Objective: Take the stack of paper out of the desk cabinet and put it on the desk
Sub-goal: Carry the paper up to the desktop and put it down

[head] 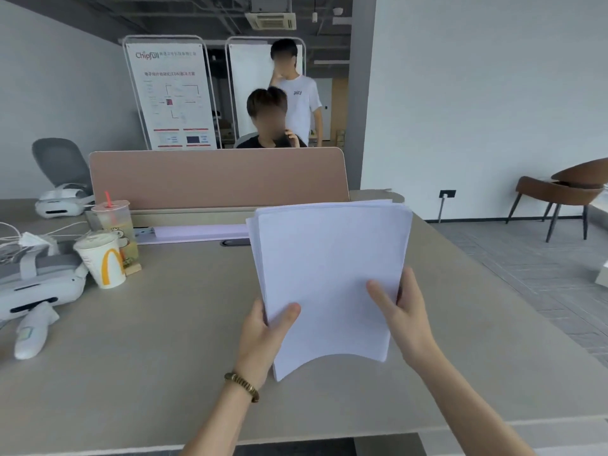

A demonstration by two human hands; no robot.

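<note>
A thick stack of white paper [329, 274] stands nearly upright over the middle of the beige desk [164, 357], its lower edge bowed and resting on or just above the desktop. My left hand [263, 337] grips the stack's lower left edge, thumb on the front sheet. My right hand [401, 311] holds the right edge, thumb across the front. The desk cabinet is out of sight.
To the left stand a paper cup [102, 261] and a clear drink cup with a red straw [115, 225], beside white headsets [39, 287] and a controller [33, 334]. A tan divider panel [217, 179] closes the desk's far side; two people are behind it.
</note>
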